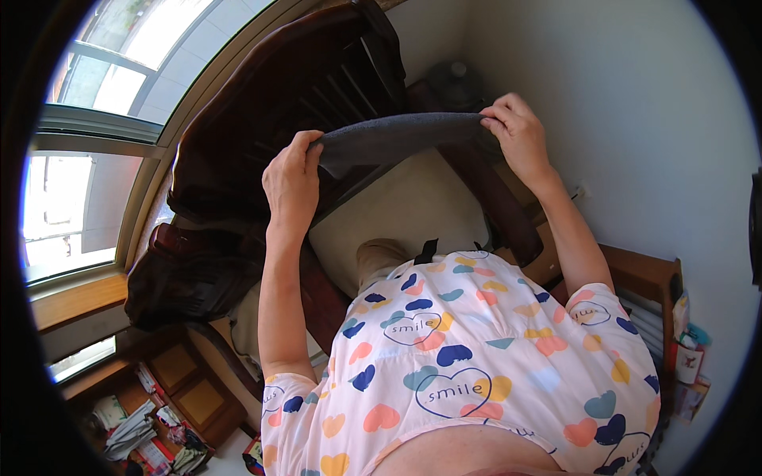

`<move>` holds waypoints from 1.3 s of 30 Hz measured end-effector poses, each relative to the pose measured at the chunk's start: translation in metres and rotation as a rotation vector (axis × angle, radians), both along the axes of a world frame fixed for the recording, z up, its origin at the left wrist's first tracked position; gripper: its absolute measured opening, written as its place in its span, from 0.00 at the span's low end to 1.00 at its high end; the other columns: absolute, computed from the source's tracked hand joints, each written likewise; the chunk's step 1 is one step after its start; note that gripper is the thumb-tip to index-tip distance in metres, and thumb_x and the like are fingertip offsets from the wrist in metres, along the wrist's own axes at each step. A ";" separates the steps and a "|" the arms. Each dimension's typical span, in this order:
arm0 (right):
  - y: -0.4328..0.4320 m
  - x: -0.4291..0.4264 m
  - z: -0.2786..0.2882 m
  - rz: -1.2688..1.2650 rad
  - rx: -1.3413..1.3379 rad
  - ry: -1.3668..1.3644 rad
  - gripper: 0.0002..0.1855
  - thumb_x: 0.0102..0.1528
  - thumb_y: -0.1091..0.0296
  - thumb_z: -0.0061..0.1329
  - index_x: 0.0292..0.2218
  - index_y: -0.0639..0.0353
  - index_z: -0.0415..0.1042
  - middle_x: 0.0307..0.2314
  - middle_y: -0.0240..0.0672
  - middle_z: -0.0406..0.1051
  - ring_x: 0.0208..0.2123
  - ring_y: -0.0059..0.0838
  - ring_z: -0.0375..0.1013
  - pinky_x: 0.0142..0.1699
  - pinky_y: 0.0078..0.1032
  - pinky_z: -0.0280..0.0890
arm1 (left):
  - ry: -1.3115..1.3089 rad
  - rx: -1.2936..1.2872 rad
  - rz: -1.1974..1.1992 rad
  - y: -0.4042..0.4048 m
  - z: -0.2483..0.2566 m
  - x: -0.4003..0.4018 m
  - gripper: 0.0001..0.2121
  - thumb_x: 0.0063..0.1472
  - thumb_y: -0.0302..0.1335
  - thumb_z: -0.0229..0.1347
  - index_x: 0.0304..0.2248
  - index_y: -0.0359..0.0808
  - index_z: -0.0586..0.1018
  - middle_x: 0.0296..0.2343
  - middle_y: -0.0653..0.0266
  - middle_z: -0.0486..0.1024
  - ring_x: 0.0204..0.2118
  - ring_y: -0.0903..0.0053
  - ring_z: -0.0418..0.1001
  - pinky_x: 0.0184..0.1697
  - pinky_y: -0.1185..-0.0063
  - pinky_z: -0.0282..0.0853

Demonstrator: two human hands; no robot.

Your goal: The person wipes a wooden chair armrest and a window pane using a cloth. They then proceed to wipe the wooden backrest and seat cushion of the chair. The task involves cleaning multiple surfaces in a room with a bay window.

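Note:
A dark grey cloth (399,138) is stretched between my two hands in front of a dark wooden chair. My left hand (293,172) pinches its left end between thumb and fingers. At the other end, my right hand (517,134) grips a corner, slightly higher in the view. The cloth's upper edge runs fairly straight, and its lower part hangs in a shallow fold. Below it lies the pale seat cushion (411,202) of the chair, with a knee resting against it. The carved chair back (286,89) rises behind the cloth.
A second dark wooden chair (190,273) stands at the left by the window (95,119). A wooden armrest (494,202) and the white wall (625,149) border the right. A large clear water bottle (455,83) sits in the corner. Papers (131,428) cover a cabinet at lower left.

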State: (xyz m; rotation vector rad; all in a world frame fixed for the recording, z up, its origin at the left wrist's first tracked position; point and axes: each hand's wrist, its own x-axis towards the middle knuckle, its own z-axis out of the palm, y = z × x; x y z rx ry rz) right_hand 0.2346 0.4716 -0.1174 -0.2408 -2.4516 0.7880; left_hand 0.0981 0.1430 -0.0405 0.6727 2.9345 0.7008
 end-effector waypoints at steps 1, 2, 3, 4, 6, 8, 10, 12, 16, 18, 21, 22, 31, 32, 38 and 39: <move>0.003 -0.004 -0.001 0.004 -0.031 0.007 0.08 0.57 0.69 0.57 0.35 0.64 0.76 0.31 0.34 0.73 0.28 0.34 0.73 0.36 0.28 0.67 | 0.067 0.025 -0.028 -0.002 -0.006 -0.003 0.07 0.65 0.24 0.56 0.42 0.36 0.80 0.40 0.63 0.77 0.42 0.69 0.75 0.47 0.74 0.69; 0.005 -0.008 -0.001 0.008 -0.062 0.014 0.08 0.58 0.68 0.57 0.35 0.65 0.75 0.29 0.34 0.73 0.27 0.32 0.72 0.35 0.28 0.67 | 0.133 0.050 -0.056 -0.004 -0.015 -0.006 0.06 0.65 0.25 0.56 0.40 0.35 0.80 0.40 0.64 0.77 0.43 0.68 0.74 0.47 0.73 0.69; 0.006 -0.011 -0.002 0.016 -0.095 0.021 0.09 0.58 0.67 0.56 0.34 0.65 0.74 0.28 0.34 0.73 0.26 0.30 0.72 0.34 0.27 0.66 | 0.199 0.073 -0.081 -0.007 -0.024 -0.009 0.06 0.65 0.26 0.56 0.38 0.34 0.79 0.40 0.64 0.76 0.43 0.66 0.74 0.47 0.72 0.69; 0.004 -0.011 -0.002 0.013 -0.225 -0.043 0.10 0.59 0.66 0.55 0.34 0.65 0.74 0.26 0.33 0.72 0.25 0.26 0.72 0.33 0.27 0.66 | 0.241 0.133 -0.105 -0.006 -0.032 -0.009 0.07 0.64 0.28 0.57 0.37 0.32 0.79 0.42 0.65 0.75 0.45 0.66 0.72 0.47 0.72 0.68; -0.001 -0.012 -0.004 0.004 -0.484 -0.172 0.11 0.61 0.64 0.53 0.33 0.65 0.73 0.23 0.31 0.71 0.25 0.20 0.71 0.32 0.26 0.64 | 0.046 0.267 -0.021 -0.005 -0.050 -0.008 0.10 0.66 0.33 0.56 0.36 0.32 0.77 0.35 0.66 0.75 0.39 0.75 0.73 0.42 0.76 0.68; -0.027 -0.011 -0.001 0.102 -0.814 -0.166 0.11 0.63 0.64 0.52 0.34 0.64 0.73 0.21 0.27 0.70 0.26 0.13 0.70 0.31 0.20 0.65 | -0.413 0.535 0.119 0.002 -0.060 0.009 0.11 0.68 0.35 0.55 0.34 0.35 0.75 0.29 0.70 0.72 0.34 0.83 0.70 0.39 0.80 0.66; -0.068 -0.008 0.010 0.203 -1.007 -0.231 0.10 0.62 0.66 0.53 0.34 0.65 0.73 0.22 0.28 0.71 0.26 0.15 0.71 0.31 0.20 0.66 | -0.757 0.825 0.168 0.018 -0.066 0.029 0.11 0.70 0.36 0.54 0.33 0.38 0.73 0.27 0.75 0.68 0.32 0.88 0.65 0.36 0.83 0.62; -0.106 -0.005 0.007 0.342 -0.911 -0.233 0.08 0.61 0.70 0.53 0.34 0.67 0.73 0.24 0.31 0.73 0.26 0.19 0.73 0.32 0.21 0.68 | -0.967 1.013 0.192 0.038 -0.065 0.052 0.10 0.69 0.37 0.55 0.34 0.40 0.72 0.27 0.78 0.66 0.31 0.90 0.62 0.34 0.84 0.60; -0.140 0.007 -0.008 0.477 -0.860 -0.160 0.06 0.61 0.74 0.51 0.39 0.67 0.77 0.29 0.34 0.75 0.33 0.24 0.77 0.39 0.21 0.70 | -0.848 0.955 0.100 0.032 -0.077 0.059 0.10 0.64 0.31 0.61 0.35 0.41 0.70 0.28 0.77 0.67 0.32 0.90 0.63 0.35 0.86 0.60; -0.131 0.011 -0.011 0.482 -1.117 -0.259 0.07 0.63 0.73 0.49 0.39 0.65 0.78 0.33 0.33 0.76 0.34 0.23 0.78 0.42 0.19 0.70 | -0.728 0.924 0.176 0.026 -0.076 0.057 0.09 0.64 0.28 0.60 0.34 0.40 0.69 0.27 0.76 0.66 0.30 0.91 0.62 0.32 0.87 0.59; -0.105 0.019 -0.051 0.389 -1.396 -0.396 0.17 0.67 0.55 0.47 0.47 0.58 0.77 0.43 0.35 0.77 0.41 0.25 0.77 0.48 0.22 0.69 | -0.327 0.739 0.099 0.035 -0.056 0.063 0.09 0.64 0.24 0.59 0.34 0.37 0.69 0.27 0.72 0.71 0.26 0.89 0.65 0.28 0.84 0.63; -0.102 0.019 -0.062 0.355 -1.554 -0.394 0.21 0.66 0.50 0.47 0.49 0.57 0.75 0.44 0.35 0.76 0.44 0.25 0.77 0.49 0.23 0.69 | -0.251 0.622 -0.019 0.042 -0.047 0.069 0.09 0.62 0.23 0.60 0.35 0.36 0.70 0.28 0.67 0.74 0.26 0.83 0.69 0.29 0.82 0.65; -0.083 -0.039 -0.013 0.426 -2.287 -0.156 0.33 0.69 0.41 0.35 0.61 0.58 0.65 0.56 0.40 0.70 0.56 0.36 0.70 0.64 0.38 0.63 | 0.191 0.318 -0.417 0.044 0.013 -0.005 0.15 0.57 0.23 0.64 0.44 0.34 0.79 0.41 0.56 0.80 0.45 0.60 0.78 0.48 0.71 0.74; -0.071 -0.050 -0.003 0.389 -2.190 -0.081 0.30 0.69 0.46 0.36 0.61 0.59 0.65 0.55 0.42 0.70 0.57 0.36 0.70 0.64 0.39 0.64 | 0.317 0.289 -0.355 0.040 0.028 -0.036 0.13 0.58 0.23 0.63 0.43 0.33 0.79 0.41 0.55 0.80 0.47 0.60 0.78 0.48 0.70 0.73; -0.035 -0.168 0.044 0.233 -0.967 0.255 0.31 0.67 0.47 0.42 0.60 0.62 0.67 0.56 0.42 0.70 0.55 0.37 0.72 0.59 0.27 0.63 | 0.667 -0.192 -0.198 -0.018 0.034 -0.204 0.32 0.59 0.50 0.61 0.57 0.40 0.71 0.46 0.53 0.78 0.49 0.56 0.76 0.53 0.62 0.70; -0.029 -0.195 0.040 0.178 -0.862 0.220 0.31 0.66 0.45 0.42 0.59 0.61 0.67 0.55 0.42 0.71 0.55 0.39 0.72 0.59 0.28 0.63 | 0.492 -0.209 -0.204 -0.018 0.030 -0.212 0.33 0.59 0.52 0.61 0.58 0.41 0.71 0.45 0.53 0.79 0.49 0.57 0.77 0.53 0.63 0.70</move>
